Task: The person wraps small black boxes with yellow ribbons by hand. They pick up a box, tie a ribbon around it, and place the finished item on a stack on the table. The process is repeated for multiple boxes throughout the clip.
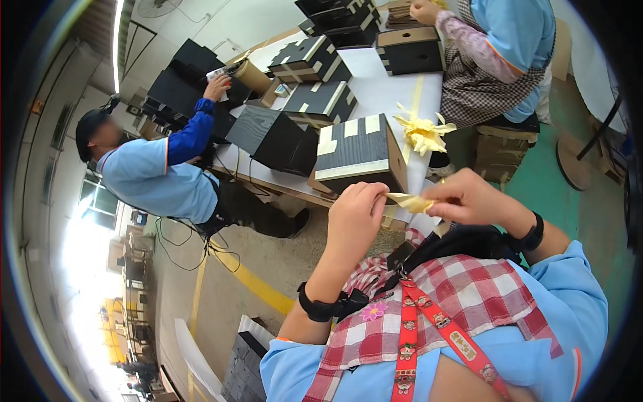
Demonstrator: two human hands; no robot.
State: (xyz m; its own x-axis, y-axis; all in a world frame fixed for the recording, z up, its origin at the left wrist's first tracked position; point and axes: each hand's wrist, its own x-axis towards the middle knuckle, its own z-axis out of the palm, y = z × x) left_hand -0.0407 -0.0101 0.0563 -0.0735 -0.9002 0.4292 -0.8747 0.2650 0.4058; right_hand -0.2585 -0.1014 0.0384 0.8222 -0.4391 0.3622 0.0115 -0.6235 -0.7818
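A twisted strip of pale yellow masking tape [408, 202] is stretched between my two hands. My left hand [355, 213] pinches one end of it between thumb and fingers. At the other end, my right hand [459, 198] grips the bunched part, and a loose bit hangs under the fingers. Just beyond my hands stands a black box [354, 148] with strips of light tape across its top and along its edge. A crumpled heap of yellow tape [426, 131] lies on the table to the right of that box.
More black taped boxes [319, 103] stand along the white-covered table [371, 95]. A co-worker [161, 171] at the left reaches towards stacked black boxes [176, 95]. Another person [502, 55] sits at the far right side, beside a box [409, 50]. Cables [173, 241] hang near the left co-worker.
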